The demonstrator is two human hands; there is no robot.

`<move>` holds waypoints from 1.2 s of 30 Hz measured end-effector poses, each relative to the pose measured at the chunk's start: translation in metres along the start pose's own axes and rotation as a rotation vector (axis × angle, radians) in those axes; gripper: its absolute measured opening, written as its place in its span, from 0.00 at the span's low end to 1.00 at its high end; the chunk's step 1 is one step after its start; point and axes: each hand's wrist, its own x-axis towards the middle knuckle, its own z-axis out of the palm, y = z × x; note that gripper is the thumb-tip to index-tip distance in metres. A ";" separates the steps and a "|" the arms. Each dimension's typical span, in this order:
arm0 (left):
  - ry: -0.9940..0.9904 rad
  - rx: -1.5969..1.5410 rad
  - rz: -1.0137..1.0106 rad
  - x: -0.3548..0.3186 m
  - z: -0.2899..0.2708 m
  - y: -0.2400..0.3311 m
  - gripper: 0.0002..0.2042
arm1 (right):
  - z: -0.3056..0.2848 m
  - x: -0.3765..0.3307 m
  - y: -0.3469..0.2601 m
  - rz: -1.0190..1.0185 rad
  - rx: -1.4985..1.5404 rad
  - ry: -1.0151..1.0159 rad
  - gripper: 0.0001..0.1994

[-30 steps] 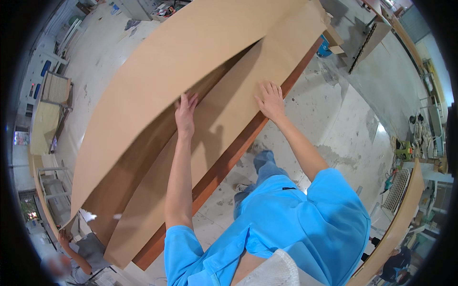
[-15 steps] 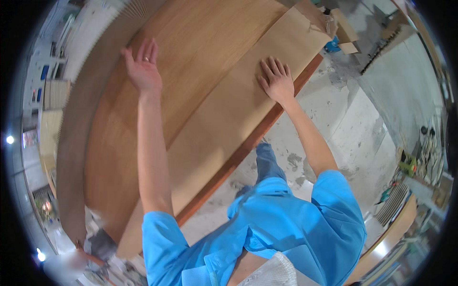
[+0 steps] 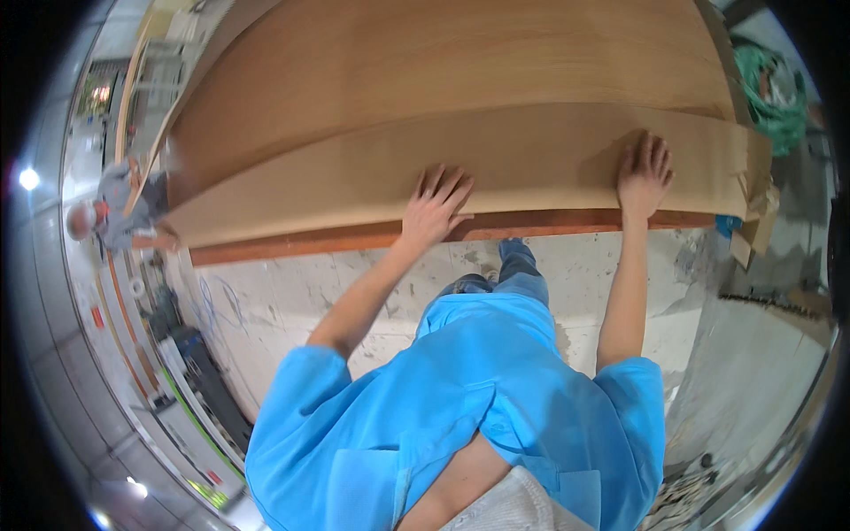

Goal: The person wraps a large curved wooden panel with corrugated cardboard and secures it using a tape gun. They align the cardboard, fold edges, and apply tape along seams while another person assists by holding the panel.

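Both my hands rest on a long strip of brown paper or thin board [image 3: 531, 159] along the near side of a large wooden panel [image 3: 425, 66]. My left hand [image 3: 434, 208] lies flat at the strip's near edge, fingers spread, thumb pointing right. Farther right, my right hand [image 3: 645, 177] presses on the strip with its fingers stretched forward. Neither hand holds anything. A reddish-brown wooden edge [image 3: 354, 241] shows below the strip. At its right end the strip looks creased or torn.
Another person [image 3: 124, 203] stands at the panel's left end. Green netting or wrap [image 3: 772, 93] lies beyond the right end, near a torn cardboard box [image 3: 757, 234]. A long grey-and-black case-like object [image 3: 199, 398] is at lower left. Pale, stained floor [image 3: 292, 283] lies below.
My left hand has come down from a raised, palm-up position onto the brown strip. My right hand stays on the strip. The view has turned, so the panel now runs across it.
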 end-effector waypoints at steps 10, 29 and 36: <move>0.304 -0.196 0.059 -0.015 0.028 -0.025 0.34 | -0.028 -0.106 -0.085 -0.778 0.191 -0.272 0.32; 0.329 -0.103 -0.175 -0.057 0.026 -0.034 0.29 | -0.030 -0.072 -0.084 -0.861 0.319 -0.437 0.33; 0.193 -0.046 -0.232 -0.036 0.018 -0.010 0.33 | -0.019 -0.066 -0.059 -0.806 0.466 -0.334 0.33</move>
